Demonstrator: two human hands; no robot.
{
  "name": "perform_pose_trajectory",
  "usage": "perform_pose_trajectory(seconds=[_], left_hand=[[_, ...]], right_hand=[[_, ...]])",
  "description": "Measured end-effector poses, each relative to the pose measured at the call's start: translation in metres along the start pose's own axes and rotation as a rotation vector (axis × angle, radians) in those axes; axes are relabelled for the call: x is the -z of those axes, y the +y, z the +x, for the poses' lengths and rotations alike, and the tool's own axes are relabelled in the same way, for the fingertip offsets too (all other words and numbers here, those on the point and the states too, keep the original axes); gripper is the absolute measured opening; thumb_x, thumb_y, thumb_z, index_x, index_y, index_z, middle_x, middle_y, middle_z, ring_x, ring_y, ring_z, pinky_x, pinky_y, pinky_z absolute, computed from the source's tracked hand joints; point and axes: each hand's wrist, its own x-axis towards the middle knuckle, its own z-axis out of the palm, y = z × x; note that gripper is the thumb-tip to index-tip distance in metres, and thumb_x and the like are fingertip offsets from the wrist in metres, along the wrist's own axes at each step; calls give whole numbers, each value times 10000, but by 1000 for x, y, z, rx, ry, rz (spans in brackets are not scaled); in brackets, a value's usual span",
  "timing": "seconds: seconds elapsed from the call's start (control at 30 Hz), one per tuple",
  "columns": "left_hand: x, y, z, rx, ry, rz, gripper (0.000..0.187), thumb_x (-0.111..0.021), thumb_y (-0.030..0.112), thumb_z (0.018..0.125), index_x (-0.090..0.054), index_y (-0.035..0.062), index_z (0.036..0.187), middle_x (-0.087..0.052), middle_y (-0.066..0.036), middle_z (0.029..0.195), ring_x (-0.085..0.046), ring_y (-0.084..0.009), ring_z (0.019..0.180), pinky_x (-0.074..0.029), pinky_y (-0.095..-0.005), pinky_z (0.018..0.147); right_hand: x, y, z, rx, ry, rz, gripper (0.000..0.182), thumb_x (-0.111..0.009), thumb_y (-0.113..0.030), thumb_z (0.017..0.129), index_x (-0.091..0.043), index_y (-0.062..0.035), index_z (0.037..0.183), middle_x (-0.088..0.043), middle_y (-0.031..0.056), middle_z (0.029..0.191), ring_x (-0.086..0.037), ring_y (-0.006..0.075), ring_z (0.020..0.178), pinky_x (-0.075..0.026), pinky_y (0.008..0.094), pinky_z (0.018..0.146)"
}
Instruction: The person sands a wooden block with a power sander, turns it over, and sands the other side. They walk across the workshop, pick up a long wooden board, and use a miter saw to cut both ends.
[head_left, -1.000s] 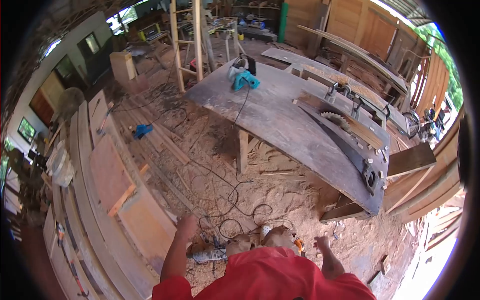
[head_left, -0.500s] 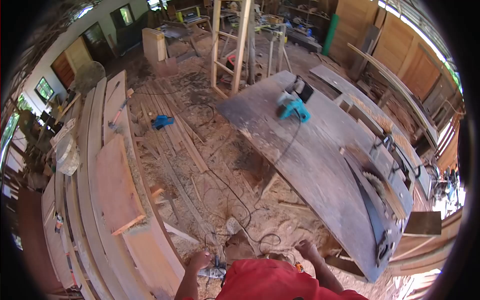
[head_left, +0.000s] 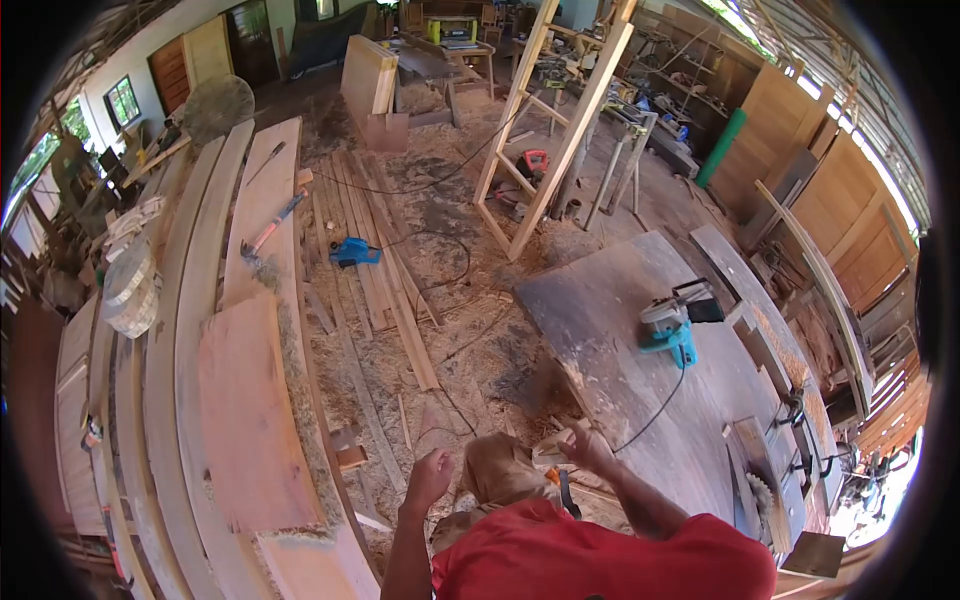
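Note:
My left hand (head_left: 430, 474) hangs in the air at the lower middle, its fingers curled in, with nothing seen in it. To the right, my right hand (head_left: 588, 448) is raised beside the near edge of the dark tabletop (head_left: 620, 300), its fingers bent and partly apart, holding nothing visible. Between them a bent knee in brown trousers (head_left: 497, 468) shows. A teal circular saw (head_left: 672, 328) rests on the tabletop, its cord trailing towards me. On the left, a reddish board (head_left: 250, 410) lies on long planks (head_left: 175, 400), with a hammer (head_left: 272, 230) farther along.
A blue power tool (head_left: 355, 252) sits on thin boards over the sawdust-covered floor. A wooden ladder-like frame (head_left: 530, 185) stands ahead, with a red tool (head_left: 532, 162) behind it. Clamps (head_left: 795, 410) and a toothed blade (head_left: 762, 497) are at the right. Cords cross the floor.
The view has shifted, bringing the frame and doors more into sight. Both hands are higher in the picture, and the knee has come up between them. The saw now appears lower and farther right.

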Motion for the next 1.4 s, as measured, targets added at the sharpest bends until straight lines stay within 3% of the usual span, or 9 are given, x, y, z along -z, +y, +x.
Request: perform_pose_trajectory(seconds=[0.2,0.23,0.37,0.53,0.9,1.1,1.17,1.33,1.4], left_hand=[[19,-4,78,185,80,-173,325,-636,226,949,-675,-20,1158,-727,-233,1022,-725,-329,993,-552,-382,851],[23,-9,97,257,71,-166,368,-670,248,942,-679,-36,1177,-740,-162,1012,-711,-235,913,-538,-328,864],[42,-55,204,235,87,-154,346,-655,267,945,-686,-9,1150,-731,-224,1011,-730,-308,968,-548,-390,852],[106,-8,358,160,-31,44,298,-639,236,965,-678,-4,1139,-721,-232,964,-742,-296,920,-550,-398,804],[145,24,600,223,-144,137,276,-592,232,980,-676,-2,1099,-727,-221,1043,-724,-328,992,-551,-355,857],[156,-7,726,39,-279,138,251,-581,226,990,-569,-9,903,-561,-229,767,-515,-318,668,-480,-396,668],[158,-47,782,4,-240,211,236,-603,235,964,-612,3,1009,-663,-233,856,-700,-328,815,-520,-433,711],[146,-11,1004,-84,-277,243,261,-583,231,962,-686,8,1053,-696,-245,944,-710,-388,932,-536,-442,778],[121,58,1078,-128,-353,270,293,-582,225,963,-683,-7,1111,-710,-240,960,-708,-398,935,-540,-433,802]], right_hand=[[-13,-29,133,93,136,6,509,-706,-308,867,-572,-47,1283,-707,198,1056,-694,385,973,-555,471,829],[-18,-31,158,123,165,46,495,-707,-272,856,-575,-43,1275,-686,213,1106,-678,394,1009,-548,468,871],[-15,-47,256,219,235,131,445,-711,-235,867,-593,-23,1240,-676,223,1115,-673,361,1043,-544,444,874],[20,-59,340,259,377,209,425,-713,-172,887,-584,-26,1264,-676,220,1102,-671,372,1041,-542,439,900],[93,-26,444,-188,493,265,403,-707,-133,918,-585,10,1275,-673,175,1089,-672,314,960,-554,410,817],[135,-62,541,-259,532,98,432,-708,-108,875,-584,11,1271,-676,204,1037,-680,339,934,-546,425,842],[158,-57,571,-323,630,10,440,-715,-109,857,-587,14,1259,-677,203,1026,-678,347,933,-543,427,851],[217,-79,708,-474,864,98,427,-741,-190,859,-603,-7,1219,-677,204,1046,-670,361,972,-540,436,867],[308,-112,767,-188,993,-122,372,-753,-152,851,-609,-12,1164,-683,184,943,-688,327,841,-572,428,725]])
